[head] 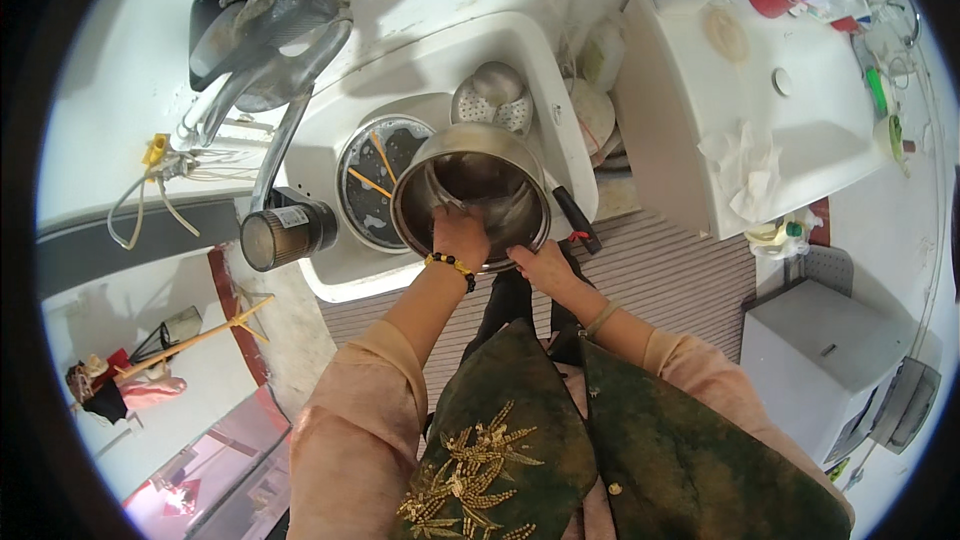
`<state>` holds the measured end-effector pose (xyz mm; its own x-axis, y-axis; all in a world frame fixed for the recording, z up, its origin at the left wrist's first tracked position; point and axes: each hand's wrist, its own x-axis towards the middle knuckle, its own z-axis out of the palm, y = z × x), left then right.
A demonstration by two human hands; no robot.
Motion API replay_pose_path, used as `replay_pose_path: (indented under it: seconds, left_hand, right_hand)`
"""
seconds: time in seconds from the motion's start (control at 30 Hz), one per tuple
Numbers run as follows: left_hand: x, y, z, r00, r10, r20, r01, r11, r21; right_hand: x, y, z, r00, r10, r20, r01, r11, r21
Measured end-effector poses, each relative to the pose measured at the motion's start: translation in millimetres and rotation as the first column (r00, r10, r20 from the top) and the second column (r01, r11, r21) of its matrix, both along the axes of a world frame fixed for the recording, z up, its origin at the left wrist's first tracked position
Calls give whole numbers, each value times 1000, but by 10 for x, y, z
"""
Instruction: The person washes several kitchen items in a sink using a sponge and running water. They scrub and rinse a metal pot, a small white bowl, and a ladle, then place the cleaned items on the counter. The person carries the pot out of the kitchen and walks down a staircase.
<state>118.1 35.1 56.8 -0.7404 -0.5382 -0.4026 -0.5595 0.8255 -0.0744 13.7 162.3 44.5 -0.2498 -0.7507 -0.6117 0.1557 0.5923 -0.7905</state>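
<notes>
A round stainless steel pot (487, 142) is tilted over the near edge of a white sink (442, 37), its mouth towards me. My left hand (459, 236) reaches inside the pot at its lower wall; the fingertips are hidden, and whether they hold anything does not show. My right hand (541, 264) grips the pot's near rim at the right. Left of the pot, a metal basin (341, 202) holds dark, sudsy water with two orange-yellow sticks (369, 182). Behind the pot lies a perforated metal strainer (474, 106) with a small metal bowl (497, 82) on it.
A black handle (576, 219) juts over the sink's right edge. At the left are a metal faucet (281, 142) and a cylindrical device (281, 236). A black basket (199, 45) hangs above them. To the right stands a white washbasin (686, 120) with crumpled tissue (746, 172) and toiletries.
</notes>
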Motion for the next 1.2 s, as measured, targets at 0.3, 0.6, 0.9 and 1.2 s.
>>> replay_pose_path:
  seconds: [0.3, 0.6, 0.9, 1.2]
  left_hand:
    - [32, 21, -105, 996, 29, 87, -13, 985, -174]
    - [-19, 31, -207, 995, 64, 74, -53, 989, -141]
    - [-104, 39, -169, 992, 117, 52, -115, 993, -34]
    - [-104, -8, -180, 989, 102, 103, -83, 982, -170]
  right_hand:
    - [64, -24, 121, 973, 88, -212, -65, 991, 113]
    - [65, -29, 156, 979, 96, -178, -74, 989, 124]
    - [94, -16, 101, 969, 52, -241, -46, 999, 29]
    - [79, -78, 46, 964, 113, -241, -93, 991, 93]
